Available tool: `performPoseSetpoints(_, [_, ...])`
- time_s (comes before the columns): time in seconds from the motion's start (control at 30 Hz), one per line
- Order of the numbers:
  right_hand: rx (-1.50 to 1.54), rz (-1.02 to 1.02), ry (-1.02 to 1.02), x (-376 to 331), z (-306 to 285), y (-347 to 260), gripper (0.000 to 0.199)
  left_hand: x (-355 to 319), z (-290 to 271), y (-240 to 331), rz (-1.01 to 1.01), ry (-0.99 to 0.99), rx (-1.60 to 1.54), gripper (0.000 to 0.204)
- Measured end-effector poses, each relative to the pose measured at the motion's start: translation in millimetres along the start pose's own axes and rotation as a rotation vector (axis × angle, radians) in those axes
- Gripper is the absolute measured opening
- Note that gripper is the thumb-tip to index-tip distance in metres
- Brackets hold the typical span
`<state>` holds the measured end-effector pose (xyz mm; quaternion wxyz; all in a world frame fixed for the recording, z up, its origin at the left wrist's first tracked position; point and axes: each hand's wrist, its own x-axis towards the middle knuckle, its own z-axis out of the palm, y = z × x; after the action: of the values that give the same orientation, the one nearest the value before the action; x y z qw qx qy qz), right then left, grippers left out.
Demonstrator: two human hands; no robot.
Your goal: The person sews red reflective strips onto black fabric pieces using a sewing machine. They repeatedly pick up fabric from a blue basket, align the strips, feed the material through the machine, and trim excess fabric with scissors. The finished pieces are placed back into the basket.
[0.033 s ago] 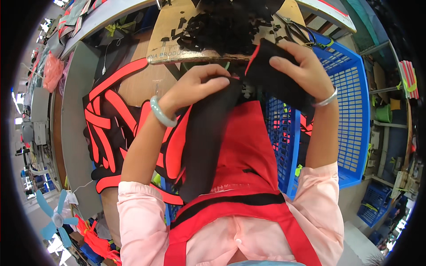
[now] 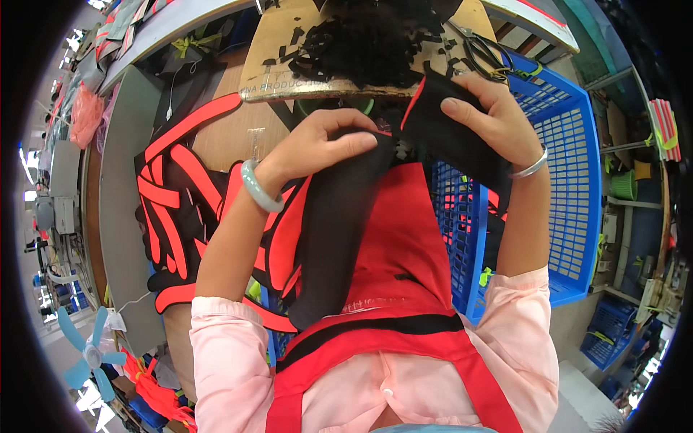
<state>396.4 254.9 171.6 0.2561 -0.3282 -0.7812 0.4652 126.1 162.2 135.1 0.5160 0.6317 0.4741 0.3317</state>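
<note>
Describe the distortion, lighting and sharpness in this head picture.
Head view: strong fisheye, with a black rim around the circle and the blue plastic lattice crate bowing outward; bright, even light, blown-out glare at the far left edge; left hand and right hand on the black fabric piece look sharp; rim detail smears.

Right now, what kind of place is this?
Probably a garment or sewing workshop. Both hands, left hand and right hand, hold a black fabric piece; stacked red-and-black cut pieces, black offcuts and scissors lie around.
</note>
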Motion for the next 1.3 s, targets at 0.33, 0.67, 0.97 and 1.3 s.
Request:
performPoseSetpoints(0.33, [0.031, -0.198, -0.074, -70, 81, 21, 0.061, -45, 36, 34, -0.044, 0.016, 0.292, 0.028])
performPoseSetpoints(0.67, [-0.47, -0.048, -0.367, -73, 49, -3, 0.027, -53, 43, 19, 0.185, 0.019, 0.763, 0.024])
performPoseSetpoints(0.97, [0.113, 0.168, -0.712, -76, 26, 7, 0.034, -97, 133, -8, 0.2, 0.173, 0.505, 0.074])
performPoseSetpoints(1.3, [0.664, 0.465, -0.401, -123, 108, 83, 0.029, -69, 125, -16, 0.22, 0.272, 0.589, 0.017])
